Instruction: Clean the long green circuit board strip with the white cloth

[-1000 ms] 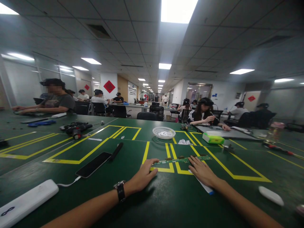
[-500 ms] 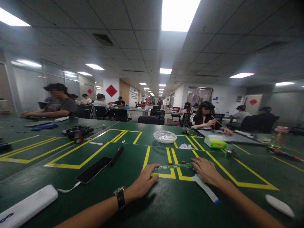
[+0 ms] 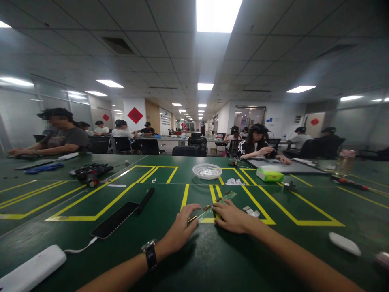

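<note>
A narrow green circuit board (image 3: 230, 195) slants across the middle of the table, its far end up and to the right. My left hand (image 3: 181, 228), a dark-strapped watch on its wrist, pinches the board's near left end between thumb and fingers. Over the middle of the board is my right hand (image 3: 231, 217), fingers bent and gripping its near side; part of the board is hidden under it. Just right of that hand lies a small crumpled whitish piece (image 3: 251, 211), mostly behind the forearm.
Beyond the hands sit a white plastic basket (image 3: 207, 171) and crumpled white paper (image 3: 235, 181). On the left are a phone (image 3: 115, 220), a white power bank (image 3: 33, 268) and a power drill (image 3: 92, 174). A green-and-white tissue pack (image 3: 270, 174) and a white mouse-shaped object (image 3: 344, 243) lie right. Co-workers sit around.
The circuit board has turned from nearly level to a diagonal. My right hand has shifted left along it, closer to my left hand. The long white ribbon strip by it no longer shows stretched out.
</note>
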Tool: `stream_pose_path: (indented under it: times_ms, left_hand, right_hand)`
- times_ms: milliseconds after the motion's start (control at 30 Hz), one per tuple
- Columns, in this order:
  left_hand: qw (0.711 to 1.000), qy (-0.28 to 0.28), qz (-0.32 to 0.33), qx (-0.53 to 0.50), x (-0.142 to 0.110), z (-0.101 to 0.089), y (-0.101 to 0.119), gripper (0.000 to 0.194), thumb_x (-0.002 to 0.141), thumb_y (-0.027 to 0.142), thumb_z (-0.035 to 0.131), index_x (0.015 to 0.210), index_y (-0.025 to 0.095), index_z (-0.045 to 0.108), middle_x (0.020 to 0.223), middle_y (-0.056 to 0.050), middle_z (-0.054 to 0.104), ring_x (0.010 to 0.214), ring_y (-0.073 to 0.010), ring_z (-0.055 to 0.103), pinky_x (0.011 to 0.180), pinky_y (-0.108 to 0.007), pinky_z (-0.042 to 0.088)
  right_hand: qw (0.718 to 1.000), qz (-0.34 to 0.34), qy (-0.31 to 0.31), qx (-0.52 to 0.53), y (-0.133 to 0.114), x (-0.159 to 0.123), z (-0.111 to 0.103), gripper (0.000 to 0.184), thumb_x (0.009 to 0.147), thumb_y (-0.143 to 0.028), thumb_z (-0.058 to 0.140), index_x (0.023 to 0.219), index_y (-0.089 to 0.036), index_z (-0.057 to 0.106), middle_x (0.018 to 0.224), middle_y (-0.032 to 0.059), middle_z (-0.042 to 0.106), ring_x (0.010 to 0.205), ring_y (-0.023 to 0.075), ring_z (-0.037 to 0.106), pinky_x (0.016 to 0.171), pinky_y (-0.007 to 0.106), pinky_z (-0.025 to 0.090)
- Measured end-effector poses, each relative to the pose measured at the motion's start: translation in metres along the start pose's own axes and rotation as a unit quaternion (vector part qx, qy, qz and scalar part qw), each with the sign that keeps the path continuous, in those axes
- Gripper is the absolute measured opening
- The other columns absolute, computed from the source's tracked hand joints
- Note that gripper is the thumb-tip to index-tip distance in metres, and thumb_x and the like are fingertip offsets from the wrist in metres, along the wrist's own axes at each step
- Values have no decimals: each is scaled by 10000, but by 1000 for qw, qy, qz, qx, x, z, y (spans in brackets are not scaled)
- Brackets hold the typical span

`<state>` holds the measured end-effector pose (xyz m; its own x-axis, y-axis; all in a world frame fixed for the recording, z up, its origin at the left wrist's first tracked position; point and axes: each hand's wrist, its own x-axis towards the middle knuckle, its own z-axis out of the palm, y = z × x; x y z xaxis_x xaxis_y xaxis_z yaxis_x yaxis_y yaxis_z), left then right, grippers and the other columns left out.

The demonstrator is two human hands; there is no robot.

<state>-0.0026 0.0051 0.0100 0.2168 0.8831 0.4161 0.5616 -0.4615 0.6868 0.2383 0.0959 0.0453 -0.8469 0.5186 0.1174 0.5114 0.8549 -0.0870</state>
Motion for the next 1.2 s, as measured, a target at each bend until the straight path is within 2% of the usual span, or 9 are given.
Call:
stream_pose_path:
  times_ms: [167, 267, 433, 700, 800, 900, 1000, 1067, 1200]
  left_hand:
    - [987, -60, -92, -117, 8, -6, 9, 346, 916, 292, 510, 1242, 176, 538, 1240, -110, 618, 1118, -241, 596, 973, -382, 468]
    - [984, -89, -86, -125, 16, -21, 19, 326, 944, 335, 478, 1207, 164, 568, 1062, -82, 682, 987, -234, 647, 895, -382, 502]
    - [998, -40, 29, 28, 17, -39, 14, 370, 952, 355, 514, 1289, 208, 557, 1353, -98, 563, 1257, -265, 506, 1072, -418, 383]
    - [956, -207, 97, 184, -2, -19, -7, 679, 915, 546, 578, 1503, 277, 370, 1570, -106, 332, 1443, -320, 278, 1155, -514, 228]
    - [954, -210, 97, 189, -2, -20, -4, 683, 934, 589, 524, 1518, 284, 344, 1589, -99, 291, 1450, -320, 263, 1159, -515, 217]
    - [951, -224, 94, 192, -2, -22, -1, 645, 961, 598, 462, 1520, 303, 335, 1596, -80, 278, 1449, -318, 264, 1156, -526, 211]
    - [951, -218, 92, 198, -3, -23, 3, 595, 985, 586, 415, 1508, 306, 359, 1571, -71, 337, 1427, -307, 306, 1146, -520, 234]
    - [953, -206, 88, 204, -4, -22, 6, 580, 984, 584, 418, 1489, 299, 392, 1544, -67, 382, 1400, -304, 345, 1134, -507, 264]
    - [955, -184, 89, 215, -5, -22, 8, 583, 962, 593, 458, 1464, 297, 429, 1508, -67, 423, 1355, -311, 393, 1102, -493, 310]
  right_hand:
    - [999, -6, 34, 14, 3, -3, 3, 376, 925, -281, 472, 1257, -154, 593, 1335, 153, 595, 1236, 278, 545, 1127, 524, 256]
    - [998, -15, 41, 47, 5, -8, 5, 401, 893, -225, 503, 1285, -164, 568, 1375, 130, 566, 1260, 257, 529, 1120, 471, 311]
    - [988, -96, 7, 124, -20, -14, -2, 410, 862, -169, 531, 1268, -152, 583, 1383, 120, 559, 1250, 230, 535, 1085, 379, 385]
    - [983, -157, 5, 96, -66, -20, -10, 368, 867, -194, 558, 1231, -187, 612, 1238, 91, 652, 1190, 216, 560, 1035, 376, 407]
    - [994, -81, 59, 47, -51, -32, -13, 339, 914, -215, 498, 1235, -190, 607, 1261, 96, 635, 1187, 228, 552, 1032, 410, 400]
    - [991, 74, 107, -34, -19, -53, -10, 332, 924, -233, 468, 1203, -156, 631, 1270, 135, 619, 1185, 279, 542, 1014, 465, 406]
    - [968, 224, 85, -77, 12, -77, -5, 372, 943, -310, 453, 1189, -117, 655, 1318, 184, 582, 1199, 326, 539, 1007, 486, 421]
    - [964, 249, 61, -71, 23, -89, -2, 426, 963, -347, 425, 1238, -101, 638, 1337, 189, 574, 1218, 328, 532, 1024, 478, 420]
    - [982, 176, 62, 4, 13, -91, 0, 448, 990, -352, 393, 1255, -84, 635, 1320, 173, 594, 1231, 291, 528, 1070, 436, 399]
